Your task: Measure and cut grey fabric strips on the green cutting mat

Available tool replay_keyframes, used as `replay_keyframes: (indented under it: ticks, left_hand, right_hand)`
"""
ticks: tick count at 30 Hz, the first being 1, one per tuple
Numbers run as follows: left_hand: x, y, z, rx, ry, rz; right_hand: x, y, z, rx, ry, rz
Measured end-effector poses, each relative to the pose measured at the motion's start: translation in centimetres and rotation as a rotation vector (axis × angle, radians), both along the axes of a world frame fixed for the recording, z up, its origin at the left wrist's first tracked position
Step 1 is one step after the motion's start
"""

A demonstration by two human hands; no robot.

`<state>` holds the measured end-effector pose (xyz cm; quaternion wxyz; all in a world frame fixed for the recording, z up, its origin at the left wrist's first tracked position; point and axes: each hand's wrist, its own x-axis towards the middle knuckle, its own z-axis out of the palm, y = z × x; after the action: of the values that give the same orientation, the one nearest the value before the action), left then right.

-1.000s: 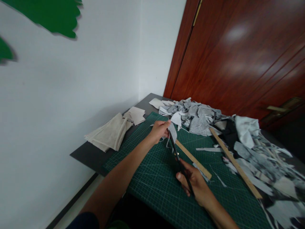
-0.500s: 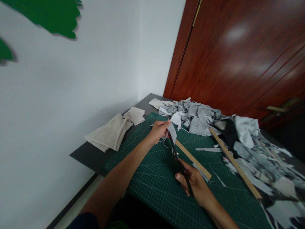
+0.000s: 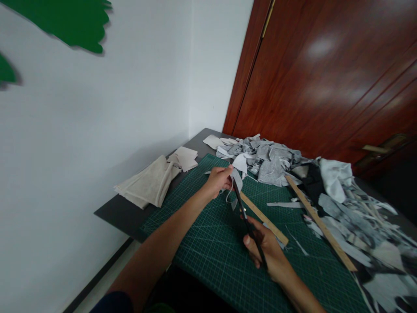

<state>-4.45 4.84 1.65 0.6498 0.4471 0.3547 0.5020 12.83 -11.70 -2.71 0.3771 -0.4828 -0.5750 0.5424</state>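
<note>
Gray cloth (image 3: 238, 177) partly hidden behind the left fingers (image 3: 224, 173), scrap pile (image 3: 388, 255) cropped at right

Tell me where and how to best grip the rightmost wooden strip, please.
Grip the wooden strip near its middle, pinching both long edges from above and left; it is narrow and straight, and fabric scraps probably hinder the right side.

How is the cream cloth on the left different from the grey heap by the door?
The cream cloth lies fairly flat in layers; the grey heap is a loose jumble.
The cream cloth is nearly one colour, while the grey heap mixes greys and whites.
The cream cloth takes up less space than the grey heap.
Both look like fabric.
</note>
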Motion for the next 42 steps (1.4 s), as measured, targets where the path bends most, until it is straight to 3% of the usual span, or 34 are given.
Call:
replay_keyframes:
  ticks: [17,23,42]
  left_hand:
    - [0.04,-0.07,0.04,-0.031,0.0,-0.081]
    - [-0.45,0.34,0.32,-0.034,-0.053,0.022]
    - [-0.52,0.29,0.35,0.008,-0.006,0.023]
  right_hand:
    - [0.13,0.07,-0.11,0.038,0.017,0.012]
    - [-0.01,0.0,0.11,0.021,-0.002,0.034]
    - [0.03,-0.03,-0.08,0.018,-0.001,0.027]
